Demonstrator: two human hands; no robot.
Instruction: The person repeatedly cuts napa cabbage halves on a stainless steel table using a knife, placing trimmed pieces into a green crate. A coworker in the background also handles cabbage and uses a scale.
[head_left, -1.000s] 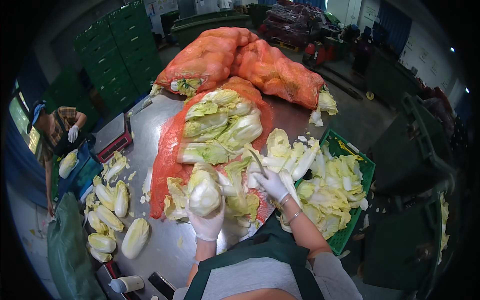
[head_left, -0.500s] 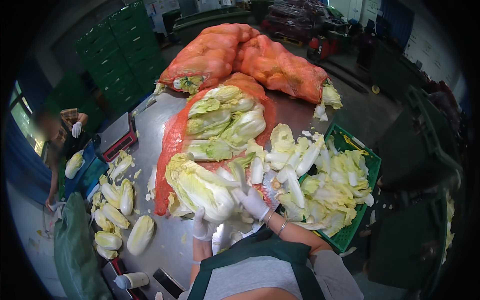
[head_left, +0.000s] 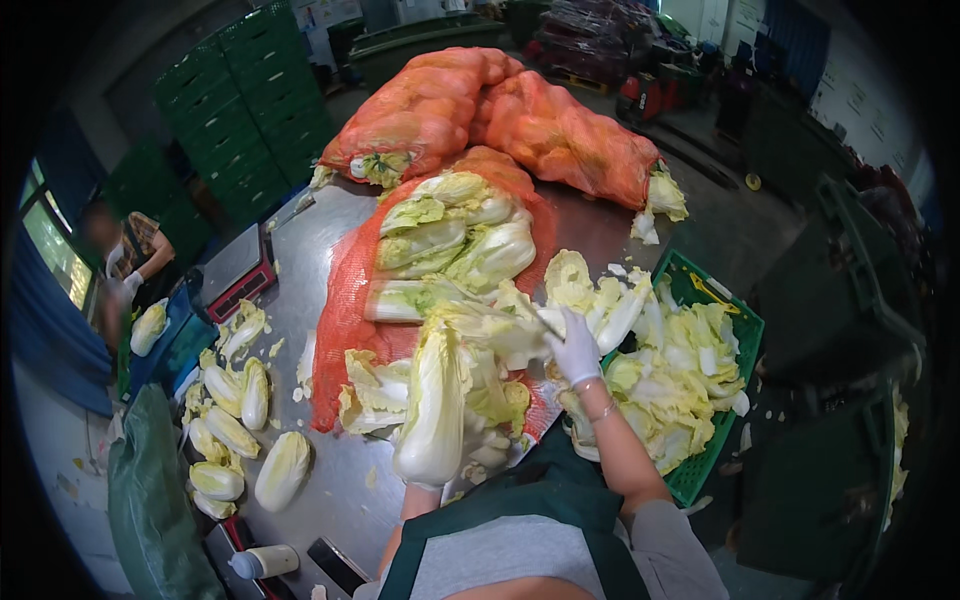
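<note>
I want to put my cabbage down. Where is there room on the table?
Bare steel table shows between the orange net sack and the trimmed cabbages. The green crate is heaped with leaves; the far end is crowded with sacks.

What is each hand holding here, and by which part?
The left hand holds a cabbage upright from below, at its base. The right hand grips what looks like a knife handle, blade against the cabbage's outer leaves.
</note>
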